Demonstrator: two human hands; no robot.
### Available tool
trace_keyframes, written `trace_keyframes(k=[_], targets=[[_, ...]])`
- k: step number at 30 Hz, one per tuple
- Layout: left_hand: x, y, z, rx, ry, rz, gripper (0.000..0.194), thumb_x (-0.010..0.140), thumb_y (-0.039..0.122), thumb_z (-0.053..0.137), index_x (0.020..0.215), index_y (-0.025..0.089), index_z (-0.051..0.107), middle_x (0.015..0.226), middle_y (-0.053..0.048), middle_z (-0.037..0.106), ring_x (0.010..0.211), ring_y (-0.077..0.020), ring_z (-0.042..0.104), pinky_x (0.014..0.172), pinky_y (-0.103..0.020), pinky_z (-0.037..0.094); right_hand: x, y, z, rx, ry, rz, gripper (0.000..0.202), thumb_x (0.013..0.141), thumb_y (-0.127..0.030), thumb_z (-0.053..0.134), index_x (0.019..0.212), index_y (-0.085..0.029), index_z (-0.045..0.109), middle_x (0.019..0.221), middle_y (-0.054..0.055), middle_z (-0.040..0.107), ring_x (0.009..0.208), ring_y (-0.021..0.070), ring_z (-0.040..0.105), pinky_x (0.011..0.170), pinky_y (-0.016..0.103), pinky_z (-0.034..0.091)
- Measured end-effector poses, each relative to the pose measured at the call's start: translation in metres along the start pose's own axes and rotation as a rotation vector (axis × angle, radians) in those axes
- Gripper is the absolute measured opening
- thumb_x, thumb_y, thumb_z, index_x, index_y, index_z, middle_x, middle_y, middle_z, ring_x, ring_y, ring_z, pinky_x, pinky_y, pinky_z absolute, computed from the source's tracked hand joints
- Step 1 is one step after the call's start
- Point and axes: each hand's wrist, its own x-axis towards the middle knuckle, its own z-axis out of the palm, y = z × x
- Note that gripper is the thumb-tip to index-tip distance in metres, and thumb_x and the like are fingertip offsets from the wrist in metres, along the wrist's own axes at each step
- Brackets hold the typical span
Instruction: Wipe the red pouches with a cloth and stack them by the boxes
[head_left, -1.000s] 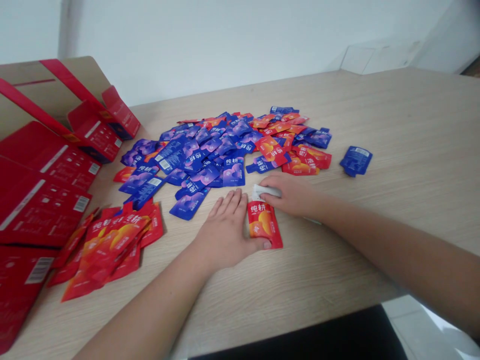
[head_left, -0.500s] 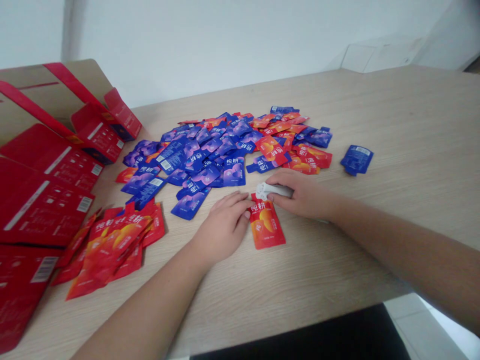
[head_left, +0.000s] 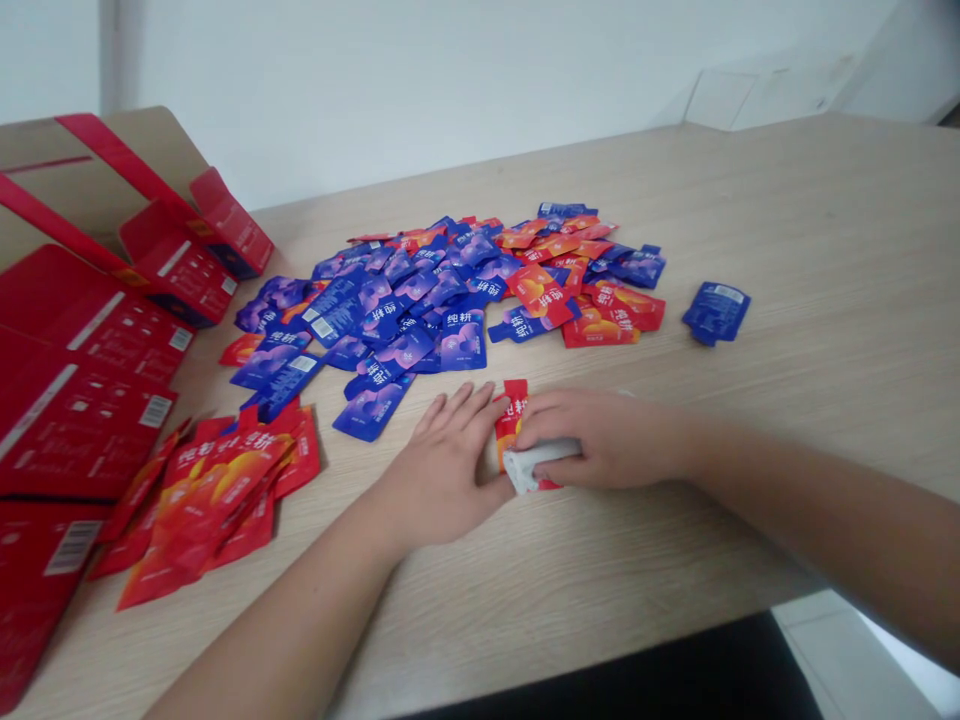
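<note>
A red-orange pouch (head_left: 512, 408) lies flat on the table in front of me, largely covered by my hands. My right hand (head_left: 611, 435) is closed around a folded white wad (head_left: 527, 466), which looks like tissue or cloth, and presses it on the pouch's lower part. Spread flat beside the pouch, my left hand (head_left: 446, 475) touches its left edge with the fingers apart. A loose heap of blue pouches (head_left: 409, 300) and red ones (head_left: 611, 315) lies beyond both hands.
A stack of red pouches (head_left: 217, 485) is at the left. Red cartons (head_left: 82, 420) stand along the left side, with an open cardboard box (head_left: 142, 135) behind them. One blue pouch (head_left: 716, 312) lies apart at the right. A white wall (head_left: 420, 90) borders the table's far side.
My right hand has slid the white wad from the pouch's top down to its lower end. My left hand's fingers have spread, and its thumb now lies lower, near the wad.
</note>
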Motion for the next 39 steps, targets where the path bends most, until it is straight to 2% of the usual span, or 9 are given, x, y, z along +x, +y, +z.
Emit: trace_keyframes(k=[5,12,19,24,27,31,33,35,39], targets=[[0.001,0.004,-0.001,-0.014,-0.049,-0.056,0.102,0.096,0.077,0.061,0.175,0.023,0.022,0.182,-0.013,0.015,0.169,-0.0392,0.008,0.135,-0.066,0.015,0.004,0.002,0.003,-0.096,0.135,0.147,0.023,0.095,-0.024,0.072,0.118,-0.021,0.077,0.123,0.011,0.075,0.113,0.0289,0.07,0.105,0.044,0.054],[0.0,0.003,0.003,-0.022,-0.026,-0.068,0.112,0.096,0.078,0.061,0.176,0.018,0.012,0.181,-0.016,0.01,0.168,-0.0383,0.01,0.137,-0.062,0.013,0.015,0.02,0.007,-0.191,0.311,0.275,0.021,0.101,-0.032,0.066,0.117,-0.02,0.074,0.115,0.011,0.075,0.109,0.0286,0.069,0.101,0.044,0.055],[0.001,0.004,0.0,-0.015,-0.068,-0.1,0.11,0.097,0.081,0.056,0.175,0.014,0.018,0.181,-0.016,0.008,0.169,-0.0376,0.007,0.137,-0.06,0.012,0.016,0.041,0.004,-0.289,0.405,0.354,0.023,0.103,-0.035,0.062,0.123,-0.025,0.07,0.129,0.012,0.073,0.123,0.0317,0.067,0.107,0.05,0.054],[0.0,0.003,0.0,-0.017,-0.059,-0.093,0.11,0.097,0.081,0.056,0.175,0.013,0.019,0.181,-0.016,0.008,0.169,-0.037,0.009,0.137,-0.06,0.013,0.01,0.041,-0.002,-0.27,0.516,0.344,0.026,0.1,-0.031,0.065,0.124,-0.023,0.069,0.125,0.012,0.074,0.118,0.0324,0.069,0.104,0.051,0.055],[-0.001,0.003,0.001,-0.019,-0.047,-0.085,0.109,0.097,0.081,0.055,0.175,0.013,0.02,0.181,-0.016,0.009,0.169,-0.0376,0.009,0.137,-0.06,0.014,0.002,0.029,-0.009,-0.135,0.437,0.278,0.024,0.098,-0.032,0.069,0.12,-0.025,0.071,0.119,0.008,0.076,0.108,0.0281,0.071,0.096,0.044,0.057],[-0.001,0.003,0.001,-0.007,-0.051,-0.074,0.11,0.096,0.082,0.056,0.175,0.014,0.02,0.181,-0.017,0.01,0.169,-0.0379,0.009,0.136,-0.06,0.014,-0.005,0.008,-0.018,0.055,0.067,0.137,0.02,0.095,-0.026,0.072,0.115,-0.025,0.074,0.113,0.004,0.077,0.101,0.0228,0.072,0.092,0.038,0.056],[0.0,0.003,0.001,-0.014,-0.041,-0.065,0.109,0.095,0.083,0.056,0.175,0.016,0.022,0.181,-0.017,0.011,0.168,-0.0381,0.01,0.136,-0.06,0.015,-0.005,0.003,-0.019,0.088,-0.047,0.114,0.019,0.095,-0.021,0.071,0.113,-0.024,0.075,0.112,0.004,0.077,0.102,0.0224,0.071,0.093,0.037,0.055],[0.0,0.002,0.0,-0.021,-0.033,-0.063,0.109,0.095,0.084,0.056,0.174,0.017,0.023,0.181,-0.017,0.013,0.168,-0.0386,0.012,0.136,-0.059,0.017,-0.002,0.004,-0.018,0.058,-0.039,0.141,0.017,0.094,-0.02,0.07,0.111,-0.022,0.075,0.113,0.006,0.076,0.103,0.0235,0.071,0.094,0.038,0.055],[0.001,0.0,-0.001,-0.016,-0.044,-0.069,0.111,0.093,0.086,0.056,0.174,0.017,0.026,0.181,-0.016,0.014,0.168,-0.0391,0.011,0.136,-0.058,0.018,0.004,0.018,-0.012,-0.066,0.148,0.209,0.017,0.097,-0.027,0.068,0.112,-0.02,0.071,0.117,0.01,0.075,0.107,0.027,0.07,0.096,0.042,0.054]])
